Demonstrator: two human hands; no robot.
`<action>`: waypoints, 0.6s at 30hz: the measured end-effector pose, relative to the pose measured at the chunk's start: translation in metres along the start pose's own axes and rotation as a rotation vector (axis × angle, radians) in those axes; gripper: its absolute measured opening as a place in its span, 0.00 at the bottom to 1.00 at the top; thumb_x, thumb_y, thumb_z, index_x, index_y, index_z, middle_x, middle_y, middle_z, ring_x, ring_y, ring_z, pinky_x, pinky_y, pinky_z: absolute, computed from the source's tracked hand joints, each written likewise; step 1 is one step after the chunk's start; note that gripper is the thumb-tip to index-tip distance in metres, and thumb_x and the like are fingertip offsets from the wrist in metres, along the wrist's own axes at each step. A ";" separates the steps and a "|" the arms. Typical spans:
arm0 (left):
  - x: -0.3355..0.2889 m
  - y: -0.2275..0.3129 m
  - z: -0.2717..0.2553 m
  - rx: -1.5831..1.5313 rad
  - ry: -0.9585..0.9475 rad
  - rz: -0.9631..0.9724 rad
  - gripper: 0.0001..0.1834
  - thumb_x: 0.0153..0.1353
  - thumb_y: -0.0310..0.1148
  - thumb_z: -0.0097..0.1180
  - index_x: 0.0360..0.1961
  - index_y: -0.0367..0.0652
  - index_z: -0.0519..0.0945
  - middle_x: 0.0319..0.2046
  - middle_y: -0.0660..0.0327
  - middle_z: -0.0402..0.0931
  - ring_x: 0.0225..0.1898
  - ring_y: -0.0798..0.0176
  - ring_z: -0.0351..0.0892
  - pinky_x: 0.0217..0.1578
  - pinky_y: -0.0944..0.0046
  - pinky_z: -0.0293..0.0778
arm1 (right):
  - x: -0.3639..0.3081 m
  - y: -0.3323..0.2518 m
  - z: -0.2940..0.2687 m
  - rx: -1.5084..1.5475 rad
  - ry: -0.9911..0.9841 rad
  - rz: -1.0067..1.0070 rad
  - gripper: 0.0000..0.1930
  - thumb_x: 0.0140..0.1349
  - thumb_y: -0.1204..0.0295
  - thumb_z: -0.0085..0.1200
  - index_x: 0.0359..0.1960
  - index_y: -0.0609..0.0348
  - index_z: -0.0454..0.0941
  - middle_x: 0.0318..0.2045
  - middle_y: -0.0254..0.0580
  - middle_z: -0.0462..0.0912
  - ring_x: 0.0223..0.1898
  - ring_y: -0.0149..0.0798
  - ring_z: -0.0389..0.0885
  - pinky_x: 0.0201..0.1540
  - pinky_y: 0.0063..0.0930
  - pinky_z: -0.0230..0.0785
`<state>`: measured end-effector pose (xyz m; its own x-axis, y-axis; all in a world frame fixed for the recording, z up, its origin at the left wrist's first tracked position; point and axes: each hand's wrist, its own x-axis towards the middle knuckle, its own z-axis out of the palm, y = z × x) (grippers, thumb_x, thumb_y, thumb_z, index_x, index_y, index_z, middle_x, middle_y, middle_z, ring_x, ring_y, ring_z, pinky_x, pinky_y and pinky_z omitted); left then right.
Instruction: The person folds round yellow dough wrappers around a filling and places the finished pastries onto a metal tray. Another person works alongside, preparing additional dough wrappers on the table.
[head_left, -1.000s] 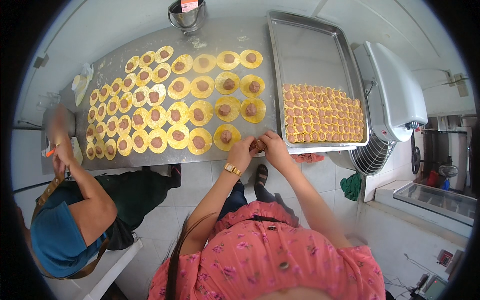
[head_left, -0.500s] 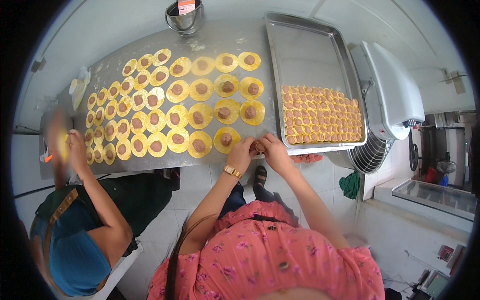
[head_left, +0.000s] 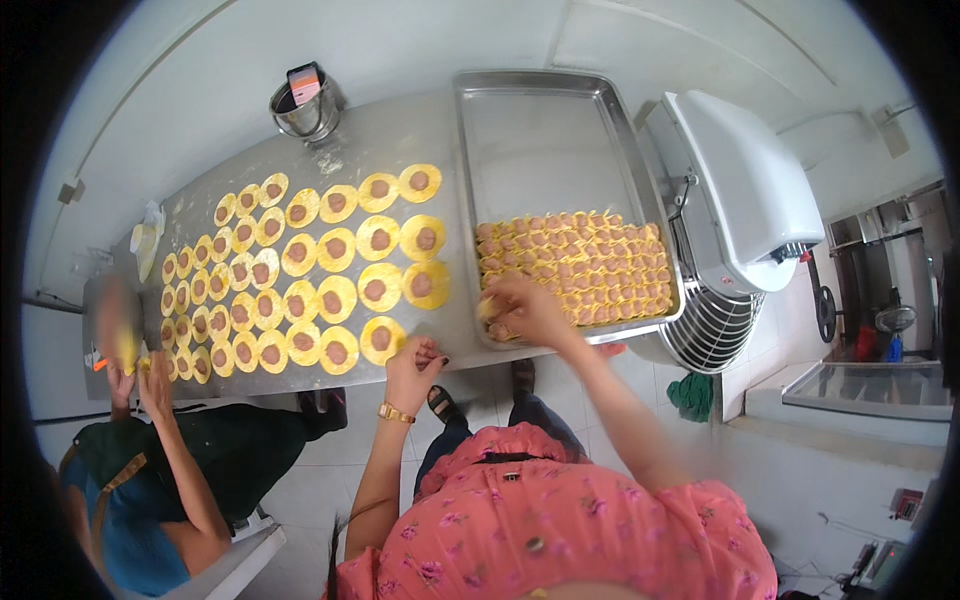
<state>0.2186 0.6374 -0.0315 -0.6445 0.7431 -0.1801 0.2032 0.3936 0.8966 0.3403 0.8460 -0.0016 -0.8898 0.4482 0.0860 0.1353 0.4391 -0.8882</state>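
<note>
My right hand (head_left: 525, 310) is over the near left corner of the metal tray (head_left: 535, 150), its fingers closed around a yellow-wrapped dumpling (head_left: 486, 309) that they partly cover. Beside it, rows of open-topped dumplings (head_left: 590, 270) with pinkish-brown filling pack the tray's near part. At the table's front edge, my left hand (head_left: 414, 362) has loosely bent, parted fingers and nothing visible in them. Next to it lies the nearest round yellow wrapper (head_left: 395, 328) with a lump of filling. Several more filled wrappers (head_left: 426, 240) spread in rows to the left.
A metal bucket (head_left: 305, 118) with a phone (head_left: 304, 84) on it stands at the table's back. Right of the tray is a white mixer (head_left: 745, 190) with a wire guard (head_left: 720, 330). At left, a co-worker's hands (head_left: 150, 385) work at the table end (head_left: 230, 390).
My hands, together at the table edge before, have parted: the right went to the tray with the dumpling, the left toward the wrappers. A wrapper at the near row's right end is gone. The view shifted.
</note>
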 end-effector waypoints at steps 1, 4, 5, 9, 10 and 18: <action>0.001 0.005 0.008 -0.016 0.009 -0.027 0.11 0.47 0.23 0.60 0.34 0.36 0.75 0.26 0.58 0.78 0.27 0.67 0.79 0.28 0.69 0.75 | 0.003 0.011 -0.036 0.077 0.031 0.091 0.18 0.42 0.83 0.57 0.40 0.58 0.77 0.34 0.36 0.77 0.35 0.33 0.77 0.38 0.26 0.71; 0.003 0.016 0.036 0.052 0.007 -0.104 0.12 0.49 0.20 0.58 0.36 0.34 0.74 0.24 0.61 0.77 0.25 0.71 0.77 0.29 0.72 0.75 | 0.017 0.050 -0.141 -0.158 0.242 0.193 0.19 0.42 0.83 0.58 0.40 0.55 0.77 0.35 0.36 0.78 0.35 0.33 0.78 0.38 0.26 0.71; 0.003 0.017 0.044 0.078 0.007 -0.076 0.10 0.51 0.20 0.56 0.36 0.34 0.73 0.24 0.61 0.77 0.26 0.71 0.78 0.29 0.72 0.75 | 0.021 0.064 -0.170 -0.188 0.272 0.232 0.19 0.42 0.83 0.58 0.39 0.55 0.78 0.34 0.37 0.78 0.35 0.35 0.78 0.38 0.26 0.71; -0.006 0.018 0.067 0.038 0.014 -0.111 0.09 0.53 0.20 0.53 0.37 0.33 0.72 0.26 0.58 0.77 0.29 0.67 0.80 0.28 0.72 0.75 | 0.044 0.120 -0.228 -0.443 0.189 0.225 0.16 0.40 0.80 0.56 0.36 0.55 0.78 0.34 0.45 0.78 0.35 0.46 0.77 0.40 0.31 0.70; -0.009 0.019 0.069 0.038 0.028 -0.119 0.10 0.54 0.20 0.53 0.38 0.33 0.72 0.27 0.58 0.77 0.29 0.67 0.80 0.28 0.72 0.75 | 0.049 0.131 -0.234 -0.468 0.149 0.254 0.15 0.40 0.79 0.55 0.34 0.55 0.79 0.34 0.47 0.78 0.36 0.50 0.77 0.40 0.33 0.69; -0.016 0.031 0.072 -0.014 0.100 -0.167 0.12 0.56 0.21 0.51 0.42 0.32 0.70 0.29 0.56 0.77 0.30 0.67 0.80 0.27 0.72 0.75 | 0.058 0.157 -0.235 -0.601 -0.245 0.193 0.15 0.44 0.76 0.53 0.37 0.58 0.80 0.34 0.49 0.78 0.34 0.48 0.77 0.38 0.33 0.70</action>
<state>0.2879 0.6766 -0.0300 -0.7389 0.6100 -0.2861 0.0777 0.4990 0.8631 0.4124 1.1246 -0.0301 -0.8889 0.4036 -0.2169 0.4576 0.7574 -0.4657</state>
